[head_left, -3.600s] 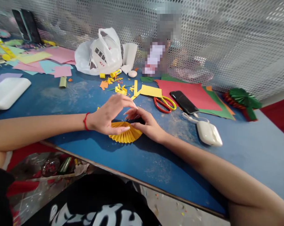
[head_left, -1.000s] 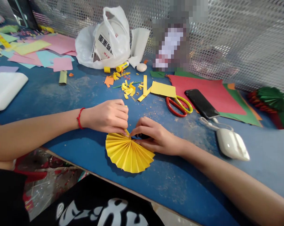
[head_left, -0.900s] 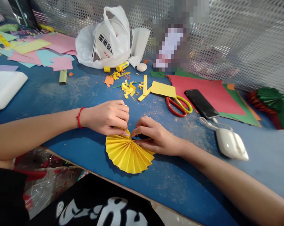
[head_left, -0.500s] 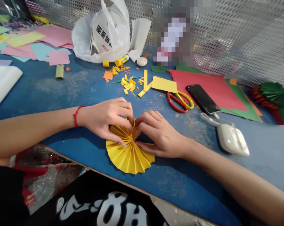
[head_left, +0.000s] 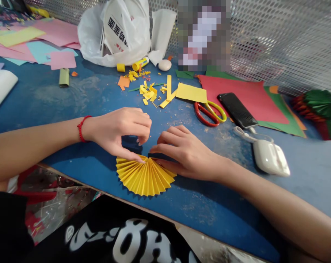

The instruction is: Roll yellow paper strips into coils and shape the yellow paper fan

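A pleated yellow paper fan (head_left: 145,177) lies spread in a half circle on the blue table (head_left: 80,98), close to its near edge. My left hand (head_left: 118,131) hovers over the fan's upper left. Its thumb presses on the top pleat and its other fingers curl above. My right hand (head_left: 184,151) rests at the fan's upper right, pinching the pleats near the centre between thumb and fingers. A red cord circles my left wrist.
Red and yellow scissors (head_left: 209,113), a black phone (head_left: 236,109) and a white case (head_left: 271,157) lie to the right. Red and green paper sheets (head_left: 253,100), yellow scraps (head_left: 151,91), a glue stick (head_left: 140,64), a white plastic bag (head_left: 118,33) and a mesh wall stand behind.
The fan has slid a little toward the table edge. My left fingers have lifted off its centre, leaving the thumb on it. My right hand has flattened lower onto the pleats.
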Motion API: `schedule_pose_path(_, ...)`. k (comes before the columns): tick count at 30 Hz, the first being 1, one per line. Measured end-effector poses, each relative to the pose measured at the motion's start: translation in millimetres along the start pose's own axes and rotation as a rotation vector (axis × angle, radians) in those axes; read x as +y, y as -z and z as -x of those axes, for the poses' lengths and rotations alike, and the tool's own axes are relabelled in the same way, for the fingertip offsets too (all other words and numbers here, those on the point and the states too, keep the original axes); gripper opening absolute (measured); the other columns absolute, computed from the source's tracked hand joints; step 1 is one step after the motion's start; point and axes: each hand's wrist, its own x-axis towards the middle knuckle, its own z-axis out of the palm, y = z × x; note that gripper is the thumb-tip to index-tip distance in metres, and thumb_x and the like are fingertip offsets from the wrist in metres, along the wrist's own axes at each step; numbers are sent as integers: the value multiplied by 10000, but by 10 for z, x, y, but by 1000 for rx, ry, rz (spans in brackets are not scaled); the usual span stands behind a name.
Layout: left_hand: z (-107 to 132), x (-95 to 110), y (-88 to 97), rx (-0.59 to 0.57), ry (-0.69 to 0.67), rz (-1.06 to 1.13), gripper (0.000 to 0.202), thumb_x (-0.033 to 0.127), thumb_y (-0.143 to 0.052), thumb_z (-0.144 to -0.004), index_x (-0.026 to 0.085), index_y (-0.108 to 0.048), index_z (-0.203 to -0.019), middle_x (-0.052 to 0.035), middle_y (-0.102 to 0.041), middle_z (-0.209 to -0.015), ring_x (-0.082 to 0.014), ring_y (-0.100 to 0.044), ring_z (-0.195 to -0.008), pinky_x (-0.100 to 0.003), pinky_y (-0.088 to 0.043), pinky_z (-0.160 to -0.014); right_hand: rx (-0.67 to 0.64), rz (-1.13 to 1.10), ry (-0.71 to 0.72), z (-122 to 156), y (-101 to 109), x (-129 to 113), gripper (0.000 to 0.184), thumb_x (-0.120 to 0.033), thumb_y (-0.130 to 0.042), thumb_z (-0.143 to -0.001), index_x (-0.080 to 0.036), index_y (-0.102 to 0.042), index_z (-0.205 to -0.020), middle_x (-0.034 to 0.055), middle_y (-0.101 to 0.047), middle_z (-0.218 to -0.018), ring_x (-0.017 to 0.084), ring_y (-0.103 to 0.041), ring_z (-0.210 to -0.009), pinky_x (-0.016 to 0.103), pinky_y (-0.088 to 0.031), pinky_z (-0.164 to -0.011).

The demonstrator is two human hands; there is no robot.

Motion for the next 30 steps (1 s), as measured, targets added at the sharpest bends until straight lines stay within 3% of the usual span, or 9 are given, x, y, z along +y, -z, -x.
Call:
schedule_pose_path(3,-8,-51,27,-97,29,79,79,233,-684,-858,163,-685,-895,-61,-642,-858,-177,-535,-824,-352,-419,-812,-17,-55,14,4,-2,16,265,-270,-450,-1026,-168,-686,-965,65,-648,-871,193,-509,-809,338,-307,-752)
schedule_pose_path(6,-9,-100,50,-174,49,183,98,211,-700,-861,196,-740,-949,-48,-668,-922,-160,-563,-862,-343,-423,-859,-8,-81,17,14,1,31,272,-252,-437,-1033,-168,-684,-956,61,-665,-886,186,-518,-818,335,-304,-768)
schedule_pose_path(10,-15,-113,68,-191,59,255,73,235,-714,-875,209,-756,-928,-33,-692,-918,-139,-575,-855,-343,-415,-885,6,-83,12,24,8,40,274,-259,-440,-1036,-172,-690,-964,61,-670,-877,184,-518,-818,331,-307,-772)
schedule_pose_path(24,-27,35,50,-258,70,216,130,172,-648,-844,244,-738,-906,-18,-715,-915,-176,-563,-883,-380,-372,-896,72,-61,85,35,-22,36,262,-215,-449,-1034,-202,-702,-970,50,-688,-932,171,-523,-829,348,-324,-791)
schedule_pose_path(30,-24,36,49,-244,42,198,124,131,-634,-850,225,-715,-855,4,-708,-850,-148,-577,-837,-366,-365,-895,79,-64,118,32,-21,29,299,-214,-413,-1045,-202,-703,-972,45,-692,-926,168,-504,-820,341,-326,-787)
